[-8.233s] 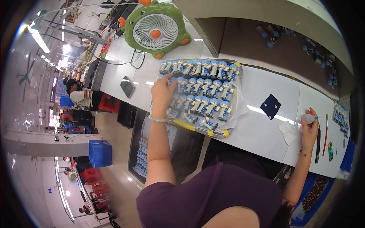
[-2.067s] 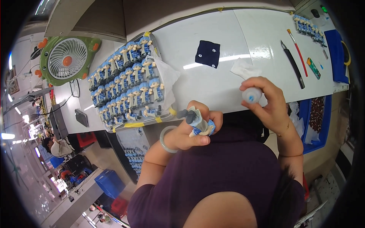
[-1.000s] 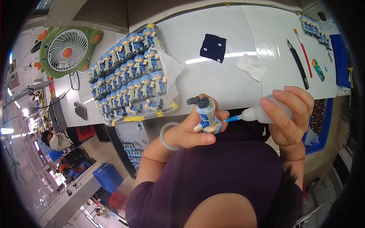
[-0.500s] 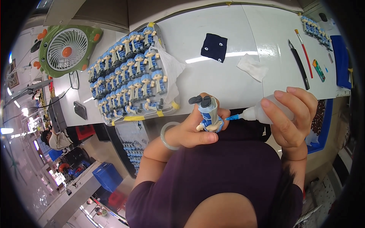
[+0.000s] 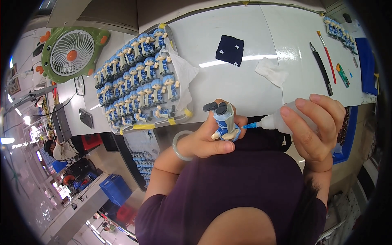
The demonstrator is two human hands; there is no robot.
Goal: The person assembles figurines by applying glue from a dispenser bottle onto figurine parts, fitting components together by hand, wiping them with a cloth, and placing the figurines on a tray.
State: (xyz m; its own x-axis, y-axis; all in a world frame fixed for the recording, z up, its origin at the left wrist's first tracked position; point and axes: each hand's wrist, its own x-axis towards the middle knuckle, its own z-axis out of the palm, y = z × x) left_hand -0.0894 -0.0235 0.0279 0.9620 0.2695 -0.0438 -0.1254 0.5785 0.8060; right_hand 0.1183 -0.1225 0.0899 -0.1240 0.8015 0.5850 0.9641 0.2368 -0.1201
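Observation:
A small figurine (image 5: pixel 222 122) in blue and pale grey, with black shoes, is held upside down, feet upward, in my left hand (image 5: pixel 206 139). My fingers and thumb wrap round its head end, hiding part of it. My right hand (image 5: pixel 314 128) grips a translucent white squeeze bottle (image 5: pixel 281 119) lying sideways. Its blue needle tip (image 5: pixel 250 125) points left at the figurine's lower end, by my left fingertips. Whether the tip touches the figurine I cannot tell. Both hands are just off the white table's near edge.
A tray (image 5: pixel 153 127) edged with yellow tape bears rows of similar figurines (image 5: pixel 141 67). Beyond it stands a green fan (image 5: pixel 71 55). On the table (image 5: pixel 196 32) lie a dark cloth (image 5: pixel 230 51), a white tissue (image 5: pixel 271 72), a black craft knife (image 5: pixel 321 69), a red brush (image 5: pixel 328 61) and a phone (image 5: pixel 86 118).
My right hand has shifted very slightly to the right, its fingers spreading a little on the bottle. The figurine and my left hand are almost where they were.

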